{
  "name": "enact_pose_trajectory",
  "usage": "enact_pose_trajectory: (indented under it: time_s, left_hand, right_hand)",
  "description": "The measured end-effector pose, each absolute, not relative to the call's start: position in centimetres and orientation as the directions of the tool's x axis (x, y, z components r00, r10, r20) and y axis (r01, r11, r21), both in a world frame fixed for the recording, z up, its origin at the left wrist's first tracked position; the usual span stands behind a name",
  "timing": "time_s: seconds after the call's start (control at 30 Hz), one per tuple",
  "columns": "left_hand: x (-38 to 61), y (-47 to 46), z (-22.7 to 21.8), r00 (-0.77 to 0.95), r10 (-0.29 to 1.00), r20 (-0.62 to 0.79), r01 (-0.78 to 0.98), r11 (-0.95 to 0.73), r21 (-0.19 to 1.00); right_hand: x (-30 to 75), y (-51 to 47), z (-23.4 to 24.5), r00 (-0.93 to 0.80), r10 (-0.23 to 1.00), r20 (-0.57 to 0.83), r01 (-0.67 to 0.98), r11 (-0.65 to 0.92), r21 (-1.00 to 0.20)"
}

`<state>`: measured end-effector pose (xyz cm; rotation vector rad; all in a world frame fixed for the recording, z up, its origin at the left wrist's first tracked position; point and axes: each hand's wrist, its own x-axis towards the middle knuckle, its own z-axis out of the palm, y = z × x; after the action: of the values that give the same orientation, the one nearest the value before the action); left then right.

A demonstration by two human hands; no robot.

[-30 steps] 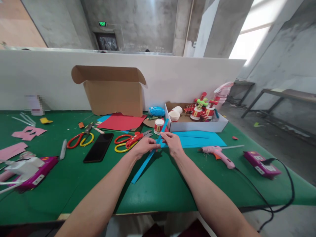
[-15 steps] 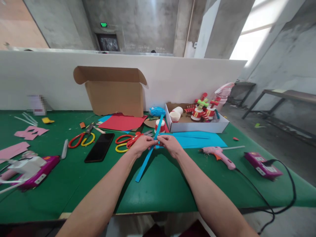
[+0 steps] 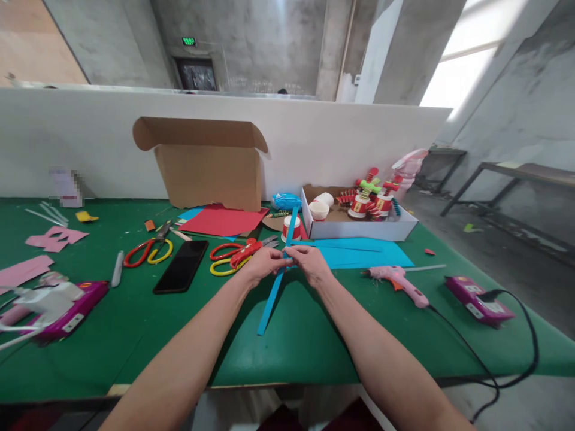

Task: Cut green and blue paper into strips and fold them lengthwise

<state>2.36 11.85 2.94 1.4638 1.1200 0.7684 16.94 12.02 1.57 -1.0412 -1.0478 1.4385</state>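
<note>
My left hand point(image 3: 263, 263) and my right hand point(image 3: 309, 263) meet over the green table point(image 3: 314, 335), both pinched on a long blue paper strip point(image 3: 271, 304). The strip runs from near the table's front edge up between my fingers, and its upper end stands up toward a small red and white cup point(image 3: 288, 228). A sheet of blue paper point(image 3: 363, 253) lies just right of my right hand. Red and yellow scissors point(image 3: 229, 258) lie just left of my left hand.
A black phone point(image 3: 180, 275) and second scissors point(image 3: 148, 250) lie to the left. An open cardboard box point(image 3: 206, 161) stands at the back, red paper point(image 3: 220, 220) before it. A white tray point(image 3: 359, 229) holds paper-cup crafts. A pink glue gun point(image 3: 395, 280) lies at right, another at far left point(image 3: 54, 305).
The strip has swung from a slanted line to nearly upright between my hands. My fingers have drawn closer together on its middle.
</note>
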Motion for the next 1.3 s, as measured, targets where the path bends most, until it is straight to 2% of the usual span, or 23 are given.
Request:
enact_pose_trajectory:
  time_s: [0.43,0.8,0.9,1.07,1.17,1.3]
  left_hand:
    - [2.4,11.9,2.9,0.351,0.929,-0.12,0.219,0.043,0.975]
    - [2.4,11.3,3.4,0.451,0.878,-0.16,0.237,0.055,0.97]
    - [2.6,11.2,3.5,0.445,0.883,-0.149,0.216,0.056,0.975]
    - [2.6,11.6,3.4,0.299,0.948,-0.108,0.148,0.065,0.987]
    - [2.6,11.7,3.2,0.303,0.944,-0.128,0.144,0.087,0.986]
    - [2.5,11.6,3.0,0.358,0.917,-0.175,0.155,0.127,0.98]
  right_hand:
    - [17.0,12.0,2.2,0.058,0.996,-0.062,-0.216,-0.048,-0.975]
    - [17.8,12.6,2.5,0.133,0.984,-0.12,-0.348,-0.067,-0.935]
    - [17.7,12.5,2.3,0.088,0.992,-0.089,-0.306,-0.059,-0.95]
    - [16.7,11.6,2.2,-0.048,0.997,-0.062,-0.155,-0.069,-0.986]
    - [16.5,11.4,2.4,-0.021,0.999,-0.049,-0.105,-0.05,-0.993]
    - [17.1,11.8,2.7,0.102,0.995,-0.008,-0.073,-0.001,-0.997]
